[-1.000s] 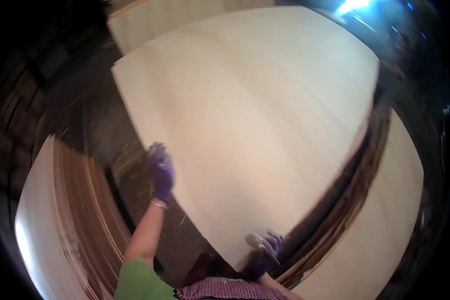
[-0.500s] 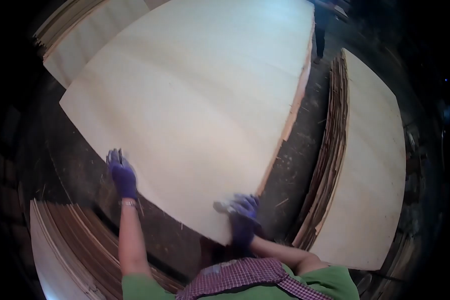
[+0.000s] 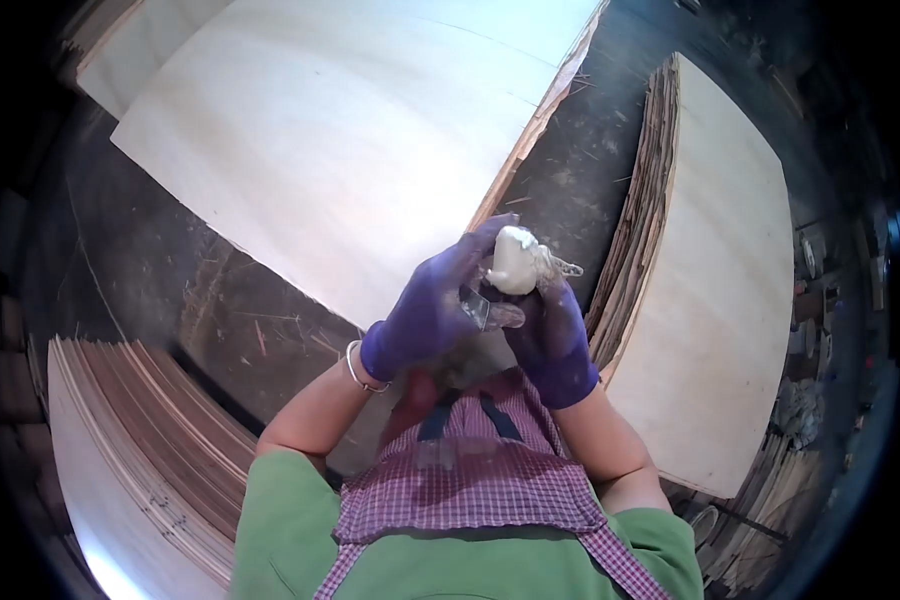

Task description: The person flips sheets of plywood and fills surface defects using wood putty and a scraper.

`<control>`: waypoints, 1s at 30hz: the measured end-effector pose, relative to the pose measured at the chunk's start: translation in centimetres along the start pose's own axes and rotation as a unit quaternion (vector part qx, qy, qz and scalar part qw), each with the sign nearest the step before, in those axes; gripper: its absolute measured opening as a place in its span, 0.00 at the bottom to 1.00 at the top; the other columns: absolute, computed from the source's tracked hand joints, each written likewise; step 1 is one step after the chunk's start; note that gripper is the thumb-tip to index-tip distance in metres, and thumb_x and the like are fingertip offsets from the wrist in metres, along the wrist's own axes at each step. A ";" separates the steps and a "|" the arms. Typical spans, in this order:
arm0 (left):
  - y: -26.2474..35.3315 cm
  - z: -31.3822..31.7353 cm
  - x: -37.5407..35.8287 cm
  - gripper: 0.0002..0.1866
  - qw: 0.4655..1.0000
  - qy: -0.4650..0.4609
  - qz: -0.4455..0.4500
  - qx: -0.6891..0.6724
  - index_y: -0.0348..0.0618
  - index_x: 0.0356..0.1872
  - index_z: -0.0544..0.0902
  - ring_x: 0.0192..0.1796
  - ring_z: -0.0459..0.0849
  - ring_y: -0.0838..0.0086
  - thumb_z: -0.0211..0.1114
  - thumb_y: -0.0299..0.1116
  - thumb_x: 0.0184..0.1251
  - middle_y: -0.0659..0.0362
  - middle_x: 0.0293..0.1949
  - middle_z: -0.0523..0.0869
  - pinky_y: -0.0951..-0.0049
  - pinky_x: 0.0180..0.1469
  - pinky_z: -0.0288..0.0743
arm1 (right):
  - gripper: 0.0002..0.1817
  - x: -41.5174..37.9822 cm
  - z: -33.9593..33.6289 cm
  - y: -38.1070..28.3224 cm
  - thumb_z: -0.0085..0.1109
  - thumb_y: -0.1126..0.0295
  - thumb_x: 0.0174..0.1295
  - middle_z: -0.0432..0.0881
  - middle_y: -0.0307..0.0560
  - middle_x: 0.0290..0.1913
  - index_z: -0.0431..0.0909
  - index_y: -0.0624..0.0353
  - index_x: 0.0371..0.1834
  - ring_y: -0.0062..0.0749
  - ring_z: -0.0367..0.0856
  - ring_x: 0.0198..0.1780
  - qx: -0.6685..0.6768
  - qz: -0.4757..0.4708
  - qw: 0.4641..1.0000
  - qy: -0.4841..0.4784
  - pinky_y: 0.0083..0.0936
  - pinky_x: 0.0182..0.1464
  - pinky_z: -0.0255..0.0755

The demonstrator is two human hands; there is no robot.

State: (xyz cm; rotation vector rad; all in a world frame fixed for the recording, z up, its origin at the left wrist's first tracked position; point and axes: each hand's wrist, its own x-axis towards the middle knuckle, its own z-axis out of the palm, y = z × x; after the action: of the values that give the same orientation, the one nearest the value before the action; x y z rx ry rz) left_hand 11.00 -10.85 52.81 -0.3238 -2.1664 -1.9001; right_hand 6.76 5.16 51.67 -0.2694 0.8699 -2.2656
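Observation:
My left hand (image 3: 425, 305), in a purple glove, is closed with a small flat, blade-like piece (image 3: 476, 308) between its fingers. Its upper fingers also reach a white, rounded bundle (image 3: 515, 262) that looks like a roll of tape, with a loose clear strip on its right. My right hand (image 3: 560, 340), gloved alike, grips that bundle from below and the right. Both hands are together in front of my chest, over the near right corner of a large pale wood veneer sheet (image 3: 320, 150). The glove fingers partly hide both held things.
A stack of veneer sheets (image 3: 715, 270) with ragged edges stands to the right. Another stack (image 3: 150, 440) is at the lower left, and a further one (image 3: 145, 55) at the upper left. Wood splinters litter the dark floor (image 3: 260, 330) between them.
Both hands have lifted off the veneer sheet and come together before my chest. My left hand moved right from the sheet's near edge; the white bundle is raised. The view has tilted down.

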 end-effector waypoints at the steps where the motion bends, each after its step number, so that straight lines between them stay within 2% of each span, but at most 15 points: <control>1: 0.4 0.4 0.7 0.43 0.999 -0.025 0.001 -0.027 0.36 0.68 0.65 0.60 0.77 0.71 0.78 0.35 0.50 0.51 0.60 0.77 0.69 0.60 0.72 | 0.20 -0.4 -0.3 -0.5 0.54 0.64 0.68 0.80 0.53 0.50 0.70 0.63 0.58 0.38 0.80 0.51 -0.083 -0.018 0.996 0.028 0.30 0.52 0.74; 2: 0.4 0.8 1.4 0.45 0.997 -0.051 0.001 -0.055 0.35 0.69 0.63 0.61 0.75 0.72 0.77 0.37 0.52 0.52 0.61 0.76 0.70 0.62 0.70 | 0.20 -0.6 -1.3 -0.7 0.54 0.64 0.68 0.80 0.53 0.50 0.70 0.63 0.58 0.38 0.80 0.51 -0.084 -0.017 0.996 0.028 0.30 0.52 0.74; 3: -0.2 1.7 1.8 0.39 0.997 -0.031 0.022 -0.074 0.36 0.66 0.68 0.57 0.78 0.71 0.76 0.37 0.53 0.51 0.58 0.80 0.69 0.58 0.73 | 0.19 -1.0 -3.0 -0.7 0.54 0.67 0.66 0.79 0.53 0.51 0.71 0.64 0.57 0.38 0.80 0.51 -0.377 -0.135 0.916 0.026 0.30 0.52 0.74; 4: -0.5 2.2 2.3 0.39 0.997 -0.028 0.021 -0.076 0.36 0.66 0.68 0.57 0.78 0.71 0.76 0.37 0.53 0.51 0.58 0.80 0.69 0.58 0.73 | 0.17 -1.3 -4.4 -0.9 0.55 0.70 0.65 0.79 0.54 0.51 0.71 0.65 0.55 0.39 0.80 0.51 -0.629 -0.238 0.740 0.020 0.30 0.51 0.74; 8: -2.2 3.9 6.0 0.29 0.970 -0.010 0.079 0.231 0.38 0.59 0.76 0.46 0.84 0.76 0.74 0.36 0.56 0.53 0.52 0.84 0.73 0.48 0.78 | 0.17 0.4 -7.7 -3.6 0.56 0.76 0.62 0.79 0.55 0.51 0.72 0.67 0.54 0.40 0.80 0.50 -0.654 -0.169 0.737 -0.003 0.31 0.52 0.74; 9: -2.7 4.3 7.0 0.27 0.929 -0.008 0.120 0.349 0.39 0.57 0.78 0.42 0.86 0.77 0.73 0.37 0.57 0.53 0.51 0.85 0.74 0.44 0.79 | 0.18 1.2 -8.3 -4.3 0.56 0.74 0.63 0.79 0.54 0.51 0.72 0.66 0.55 0.40 0.79 0.52 -0.507 -0.126 0.853 -0.008 0.32 0.54 0.73; 10: -3.1 4.6 8.3 0.27 0.929 0.002 0.113 0.354 0.39 0.57 0.78 0.42 0.86 0.77 0.73 0.37 0.57 0.53 0.51 0.85 0.74 0.44 0.79 | 0.18 2.1 -9.2 -5.0 0.55 0.72 0.63 0.79 0.53 0.52 0.71 0.66 0.56 0.40 0.79 0.53 -0.341 -0.074 0.937 -0.010 0.34 0.55 0.72; 16: -7.4 -1.3 16.4 0.22 0.955 0.073 -0.152 0.244 0.42 0.55 0.80 0.37 0.86 0.78 0.68 0.29 0.56 0.55 0.49 0.86 0.74 0.42 0.80 | 0.28 13.2 -20.3 -10.0 0.54 0.57 0.65 0.76 0.50 0.57 0.68 0.66 0.61 0.37 0.76 0.57 -0.079 0.059 0.995 -0.023 0.36 0.61 0.69; 18: -12.1 -6.5 17.7 0.16 0.943 0.253 -0.159 0.149 0.40 0.51 0.81 0.30 0.77 0.84 0.62 0.38 0.68 0.63 0.27 0.83 0.80 0.36 0.73 | 0.30 18.8 -21.2 -13.1 0.54 0.57 0.66 0.76 0.50 0.59 0.66 0.68 0.64 0.38 0.75 0.59 -0.124 0.070 0.989 0.027 0.36 0.63 0.68; 20: -17.9 -12.1 18.1 0.14 0.839 0.392 -0.215 0.309 0.41 0.48 0.79 0.28 0.70 0.86 0.60 0.40 0.71 0.69 0.29 0.78 0.83 0.31 0.68 | 0.29 24.8 -21.4 -15.8 0.53 0.60 0.67 0.77 0.50 0.58 0.66 0.69 0.65 0.36 0.76 0.58 -0.230 0.044 0.971 -0.043 0.34 0.63 0.67; 21: -21.4 -14.1 17.2 0.15 0.880 0.442 -0.104 0.138 0.44 0.48 0.77 0.25 0.65 0.88 0.56 0.44 0.74 0.71 0.29 0.75 0.85 0.28 0.64 | 0.26 27.7 -20.6 -16.8 0.52 0.62 0.68 0.78 0.50 0.56 0.68 0.69 0.64 0.35 0.76 0.58 -0.310 0.030 0.948 -0.068 0.31 0.63 0.68; 22: -20.5 -14.7 17.2 0.15 0.858 0.464 -0.212 0.057 0.46 0.48 0.76 0.25 0.63 0.89 0.53 0.46 0.75 0.71 0.28 0.73 0.88 0.27 0.61 | 0.24 30.5 -20.0 -17.1 0.51 0.63 0.69 0.79 0.51 0.55 0.70 0.69 0.62 0.33 0.77 0.57 -0.387 0.015 0.917 -0.094 0.28 0.62 0.69; 26: -21.9 -13.8 17.2 0.15 0.809 0.557 -0.183 0.035 0.42 0.45 0.75 0.26 0.71 0.85 0.53 0.45 0.75 0.67 0.28 0.73 0.84 0.29 0.68 | 0.17 41.1 -21.4 -15.7 0.54 0.64 0.69 0.82 0.37 0.34 0.81 0.70 0.48 0.17 0.73 0.36 -0.563 0.038 0.815 -0.131 0.17 0.37 0.68; 28: -22.0 -12.9 17.9 0.15 0.788 0.584 -0.157 0.112 0.40 0.44 0.76 0.27 0.74 0.84 0.53 0.43 0.75 0.66 0.28 0.74 0.83 0.30 0.71 | 0.15 43.4 -19.7 -14.6 0.59 0.63 0.65 0.86 0.44 0.29 0.85 0.67 0.38 0.26 0.83 0.35 -0.565 0.005 0.814 -0.134 0.24 0.41 0.75; 30: -22.0 -12.6 18.1 0.12 0.789 0.579 -0.131 0.160 0.35 0.44 0.75 0.32 0.81 0.79 0.52 0.36 0.74 0.61 0.32 0.78 0.76 0.35 0.79 | 0.13 45.2 -18.6 -14.0 0.60 0.63 0.64 0.86 0.49 0.32 0.85 0.63 0.37 0.34 0.83 0.33 -0.686 -0.078 0.690 -0.219 0.26 0.39 0.74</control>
State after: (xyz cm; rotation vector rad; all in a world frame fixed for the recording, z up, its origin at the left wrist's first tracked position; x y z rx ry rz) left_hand -12.73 -26.02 39.59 0.9999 -1.5622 -1.1695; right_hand -41.88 -7.91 44.61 -1.4877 2.1174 -1.0672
